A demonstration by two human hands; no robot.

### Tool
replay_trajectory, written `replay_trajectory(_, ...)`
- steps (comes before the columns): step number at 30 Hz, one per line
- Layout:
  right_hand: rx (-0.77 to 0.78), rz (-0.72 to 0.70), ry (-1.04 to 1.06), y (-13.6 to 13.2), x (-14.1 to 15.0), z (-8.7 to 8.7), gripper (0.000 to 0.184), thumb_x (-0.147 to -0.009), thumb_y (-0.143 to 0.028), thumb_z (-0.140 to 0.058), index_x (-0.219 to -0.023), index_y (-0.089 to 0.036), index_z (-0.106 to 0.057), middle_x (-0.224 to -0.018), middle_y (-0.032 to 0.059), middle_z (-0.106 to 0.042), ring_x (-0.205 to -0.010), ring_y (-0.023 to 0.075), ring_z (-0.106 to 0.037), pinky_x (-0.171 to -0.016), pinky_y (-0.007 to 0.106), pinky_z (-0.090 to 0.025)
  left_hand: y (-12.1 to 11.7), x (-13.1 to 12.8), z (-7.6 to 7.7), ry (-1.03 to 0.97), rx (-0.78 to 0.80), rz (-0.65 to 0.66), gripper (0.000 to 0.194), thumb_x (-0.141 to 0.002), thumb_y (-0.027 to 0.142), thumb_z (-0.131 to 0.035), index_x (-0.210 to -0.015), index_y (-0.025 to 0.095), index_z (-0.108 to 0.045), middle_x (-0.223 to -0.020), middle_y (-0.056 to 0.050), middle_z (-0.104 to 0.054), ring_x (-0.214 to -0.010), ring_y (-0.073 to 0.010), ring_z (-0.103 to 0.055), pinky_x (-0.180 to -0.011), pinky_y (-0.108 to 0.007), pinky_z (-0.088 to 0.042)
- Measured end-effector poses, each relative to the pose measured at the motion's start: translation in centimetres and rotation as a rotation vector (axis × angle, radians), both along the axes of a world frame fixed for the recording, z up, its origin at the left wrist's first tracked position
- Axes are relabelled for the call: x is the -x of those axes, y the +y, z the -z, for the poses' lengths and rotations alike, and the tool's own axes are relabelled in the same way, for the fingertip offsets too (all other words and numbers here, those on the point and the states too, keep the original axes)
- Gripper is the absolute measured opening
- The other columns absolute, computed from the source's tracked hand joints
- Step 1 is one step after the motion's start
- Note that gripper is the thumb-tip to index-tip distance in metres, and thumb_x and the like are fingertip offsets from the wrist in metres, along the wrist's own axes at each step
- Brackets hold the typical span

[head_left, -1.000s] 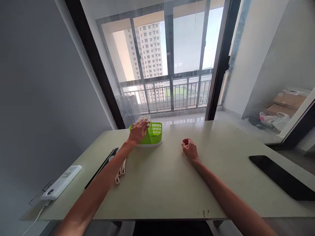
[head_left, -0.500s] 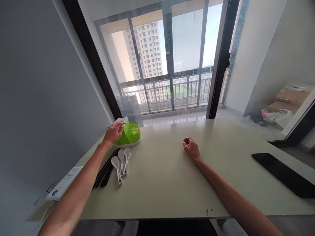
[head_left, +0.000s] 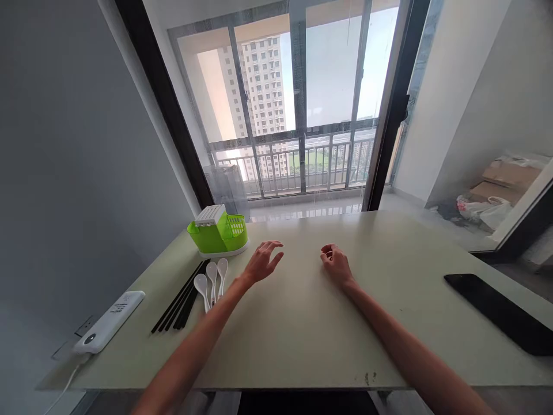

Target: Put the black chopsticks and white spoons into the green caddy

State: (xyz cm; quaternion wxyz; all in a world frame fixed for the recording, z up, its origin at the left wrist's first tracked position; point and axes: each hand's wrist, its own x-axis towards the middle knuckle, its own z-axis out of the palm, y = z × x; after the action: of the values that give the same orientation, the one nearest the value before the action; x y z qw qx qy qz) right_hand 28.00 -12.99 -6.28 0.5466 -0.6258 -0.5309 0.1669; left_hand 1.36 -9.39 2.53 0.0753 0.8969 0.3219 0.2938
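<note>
My left hand [head_left: 262,262] hovers over the table with thumb and fingers apart, holding nothing. To its left stands a green and white utensil caddy [head_left: 211,237], with a slotted white top and a lattice-walled basket on its right side. Three white spoons [head_left: 211,271] lie in front of the caddy, their handles partly hidden by my left forearm. Beside them is a bundle of black chopsticks [head_left: 184,300]. My right hand [head_left: 336,262] rests on the table with its fingers loosely curled in, and nothing shows in it.
A white power strip [head_left: 110,321] with a cable lies at the table's left edge. On the right side lies a long black flat object [head_left: 496,311]. Beyond the table [head_left: 302,346] is a glass door, with cardboard boxes [head_left: 510,178] and plastic bags at the far right.
The caddy slid left to the table's back left corner under my left hand. That hand has since let go and moved right, toward the middle. My right hand stayed in place.
</note>
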Motion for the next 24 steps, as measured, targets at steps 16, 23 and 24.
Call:
replay_trajectory(16, 0.059, -0.085, 0.156, -1.2, 2.5, -1.7, 0.025, -0.080, -0.041, -0.053, -0.091, -0.021, -0.061, -0.095, 0.0088, -0.070, -0.080, 0.0233, -0.064, -0.075, 0.036, -0.047, -3.9, -1.7, 2.9, -0.458, 0.653, -0.123, 0.040, -0.095, 0.053, -0.053, -0.103, 0.018, -0.068, -0.095, -0.006, -0.073, -0.086, -0.0188, -0.068, -0.081, -0.030, -0.051)
replay_trajectory(23, 0.080, -0.209, 0.363, -0.5, 6.1, -3.2, 0.025, -0.079, -0.044, -0.062, -0.088, -0.021, -0.064, -0.089, 0.0072, -0.070, -0.078, 0.0228, -0.063, -0.070, 0.034, -0.046, -3.8, -1.5, 2.9, -0.482, 0.732, -0.166, 0.042, -0.096, 0.054, -0.051, -0.108, 0.018, -0.069, -0.078, -0.001, -0.067, -0.074, -0.0171, -0.060, -0.073, -0.028, -0.046)
replay_trajectory(24, 0.084, -0.234, 0.403, -0.1, 6.5, -3.5, 0.026, -0.078, -0.045, -0.063, -0.087, -0.021, -0.064, -0.087, 0.0063, -0.070, -0.078, 0.0222, -0.063, -0.070, 0.033, -0.046, -3.6, -1.6, 2.7, -0.501, 0.746, -0.164, 0.042, -0.096, 0.054, -0.052, -0.108, 0.018, -0.069, -0.076, -0.001, -0.067, -0.074, -0.0170, -0.060, -0.073, -0.028, -0.046)
